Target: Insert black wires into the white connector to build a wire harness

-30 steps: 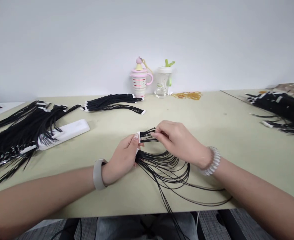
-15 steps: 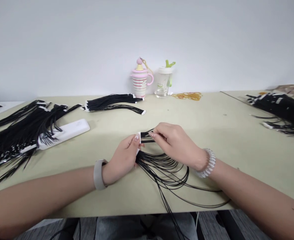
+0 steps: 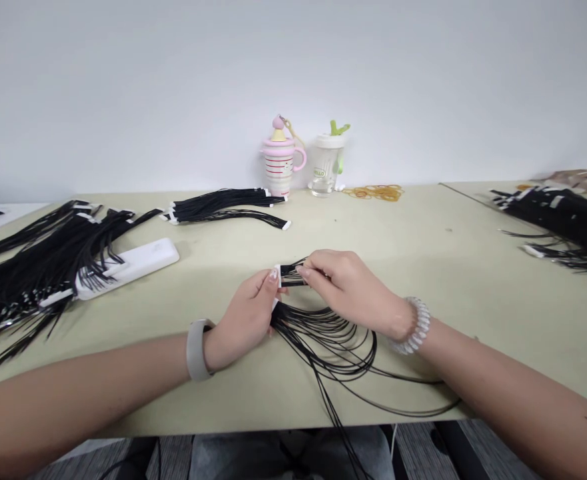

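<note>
My left hand pinches the white-tagged end of a bundle of thin black cords at the middle of the beige table. My right hand grips the same cords just right of the tag, fingers curled over them. The cords loop under my right wrist, and several strands trail off the table's near edge.
A big heap of black cords covers a white flat case at left. Another tied bundle lies behind. A pink cup, a clear bottle and yellow rubber bands stand by the wall. More cords lie far right.
My right hand has slid slightly left toward the tag and lowered a little. My left hand has stayed put.
</note>
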Demonstrator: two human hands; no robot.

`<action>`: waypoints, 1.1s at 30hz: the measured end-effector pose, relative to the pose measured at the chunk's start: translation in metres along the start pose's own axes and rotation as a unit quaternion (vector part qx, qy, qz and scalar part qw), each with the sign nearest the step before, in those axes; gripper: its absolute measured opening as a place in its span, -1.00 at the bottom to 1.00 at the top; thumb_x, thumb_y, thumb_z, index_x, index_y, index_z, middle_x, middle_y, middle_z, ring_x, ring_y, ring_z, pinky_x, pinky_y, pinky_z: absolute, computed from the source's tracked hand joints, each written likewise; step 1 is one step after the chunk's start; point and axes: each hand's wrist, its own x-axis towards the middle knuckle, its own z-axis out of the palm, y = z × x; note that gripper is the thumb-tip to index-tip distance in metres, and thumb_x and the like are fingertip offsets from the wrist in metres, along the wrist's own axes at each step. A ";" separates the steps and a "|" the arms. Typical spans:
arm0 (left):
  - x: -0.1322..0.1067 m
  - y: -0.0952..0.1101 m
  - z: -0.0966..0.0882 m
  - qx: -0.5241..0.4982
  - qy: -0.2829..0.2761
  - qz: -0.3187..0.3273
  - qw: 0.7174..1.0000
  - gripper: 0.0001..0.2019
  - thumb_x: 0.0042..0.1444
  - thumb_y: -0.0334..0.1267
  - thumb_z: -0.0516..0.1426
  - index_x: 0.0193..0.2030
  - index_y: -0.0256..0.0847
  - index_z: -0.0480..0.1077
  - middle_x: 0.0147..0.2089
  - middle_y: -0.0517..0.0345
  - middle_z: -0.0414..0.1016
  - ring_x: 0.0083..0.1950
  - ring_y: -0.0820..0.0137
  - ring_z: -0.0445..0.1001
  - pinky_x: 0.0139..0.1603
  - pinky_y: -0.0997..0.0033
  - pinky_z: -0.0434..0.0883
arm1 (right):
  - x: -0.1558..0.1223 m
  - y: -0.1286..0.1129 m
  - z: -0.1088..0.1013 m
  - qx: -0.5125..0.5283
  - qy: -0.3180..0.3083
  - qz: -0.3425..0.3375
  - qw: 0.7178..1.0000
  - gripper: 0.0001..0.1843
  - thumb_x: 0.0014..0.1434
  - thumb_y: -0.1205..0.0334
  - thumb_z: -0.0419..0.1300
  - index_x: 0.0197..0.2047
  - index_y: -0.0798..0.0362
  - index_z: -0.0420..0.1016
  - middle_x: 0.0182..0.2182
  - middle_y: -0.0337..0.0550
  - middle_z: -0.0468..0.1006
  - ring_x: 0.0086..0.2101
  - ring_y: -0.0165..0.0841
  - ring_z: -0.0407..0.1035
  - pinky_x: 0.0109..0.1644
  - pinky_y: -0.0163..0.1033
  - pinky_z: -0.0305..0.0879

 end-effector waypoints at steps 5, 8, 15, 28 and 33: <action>-0.001 0.000 0.000 0.012 -0.010 0.011 1.000 -0.63 0.17 0.04 -0.14 -0.43 -0.21 0.21 -0.68 0.33 0.12 -0.71 0.54 0.16 -0.68 0.55 0.16 | -0.001 -0.002 0.002 -0.114 -0.019 -0.002 0.993 -0.71 0.26 0.23 -0.13 -0.39 0.13 0.31 -0.46 -0.16 0.41 -0.46 -0.46 0.22 -0.34 -0.32 0.04; -0.001 0.000 0.000 0.008 -0.014 0.022 1.000 -0.63 0.17 0.03 -0.13 -0.45 -0.20 0.20 -0.68 0.33 0.14 -0.70 0.54 0.16 -0.68 0.55 0.15 | -0.001 -0.003 0.004 -0.156 -0.024 -0.009 0.988 -0.72 0.27 0.23 -0.14 -0.37 0.12 0.29 -0.47 -0.16 0.42 -0.47 -0.45 0.22 -0.37 -0.30 0.02; -0.001 -0.002 -0.001 0.006 -0.027 0.049 0.998 -0.63 0.18 0.02 -0.14 -0.48 -0.21 0.16 -0.69 0.33 0.14 -0.69 0.55 0.14 -0.68 0.55 0.14 | 0.000 0.001 0.010 -0.093 -0.016 -0.034 0.995 -0.74 0.26 0.24 -0.10 -0.40 0.12 0.28 -0.50 -0.21 0.38 -0.49 -0.49 0.20 -0.37 -0.34 0.05; 0.000 -0.001 0.001 -0.026 -0.020 -0.014 0.999 -0.61 0.15 0.08 -0.12 -0.43 -0.21 0.22 -0.71 0.34 0.13 -0.75 0.57 0.13 -0.77 0.58 0.12 | 0.000 0.012 -0.010 0.230 -0.165 0.138 0.949 -0.76 0.20 0.17 -0.05 -0.42 0.11 0.27 -0.56 -0.28 0.38 -0.54 -0.52 0.33 -0.47 -0.42 0.22; 0.003 -0.005 0.000 -0.030 -0.006 -0.015 0.999 -0.59 0.13 0.09 -0.11 -0.43 -0.22 0.25 -0.68 0.34 0.11 -0.73 0.57 0.11 -0.75 0.57 0.14 | -0.001 0.023 -0.013 0.167 -0.144 0.092 0.971 -0.83 0.13 0.16 0.08 -0.35 0.10 0.32 -0.50 -0.26 0.41 -0.51 -0.52 0.30 -0.43 -0.40 0.20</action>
